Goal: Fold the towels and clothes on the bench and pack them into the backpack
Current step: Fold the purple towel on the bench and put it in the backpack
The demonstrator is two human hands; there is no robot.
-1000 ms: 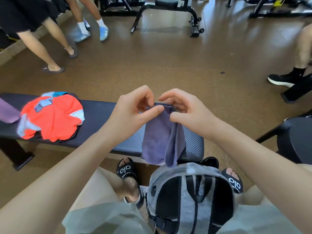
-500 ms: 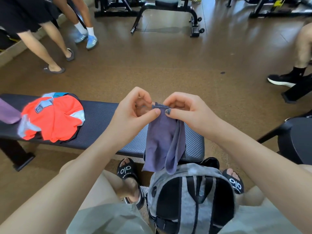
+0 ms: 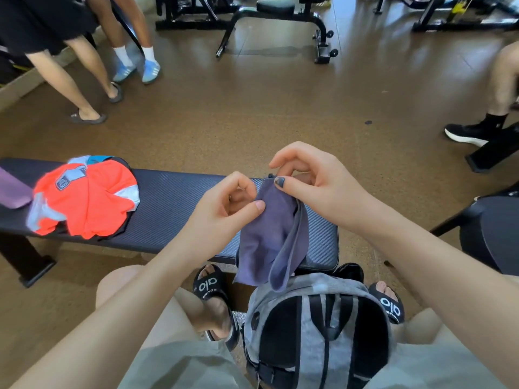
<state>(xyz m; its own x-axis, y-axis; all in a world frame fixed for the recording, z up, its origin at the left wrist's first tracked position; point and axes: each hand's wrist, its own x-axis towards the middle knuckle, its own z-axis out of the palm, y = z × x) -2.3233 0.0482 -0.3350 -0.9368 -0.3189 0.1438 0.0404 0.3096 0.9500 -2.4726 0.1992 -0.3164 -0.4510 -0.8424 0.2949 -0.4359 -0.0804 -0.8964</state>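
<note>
— Two hands are on the purple towel (image 3: 269, 237), am I right?

— Yes. The left hand (image 3: 224, 209) pinches its upper left edge between thumb and curled fingers, and the right hand (image 3: 314, 181) pinches the top right corner, thumb on the near side (the thumbnail is painted dark).

— Where does the towel hang?

— In the air over the right end of the dark padded tabletop (image 3: 174, 209), drooping from both pinches. It is doubled lengthwise, with a loose fold along its right side. Its bottom edge reaches down to the top of the grey and black backpack (image 3: 317, 327).

— And the backpack?

— It stands on the floor between the person's knees, straps facing the camera, just in front of the tabletop's right end. I cannot tell if it is zipped.

— What else lies on the tabletop?

— An orange shirt (image 3: 87, 203) with grey panels, crumpled in a heap toward the left end, well apart from the towel. At the far left edge, a second purple cloth (image 3: 12, 189), partly cut off by the frame.

— Anyone else about?

— Legs of other people (image 3: 84, 71) stand on the brown floor beyond, near a black weight bench (image 3: 280, 21).
</note>
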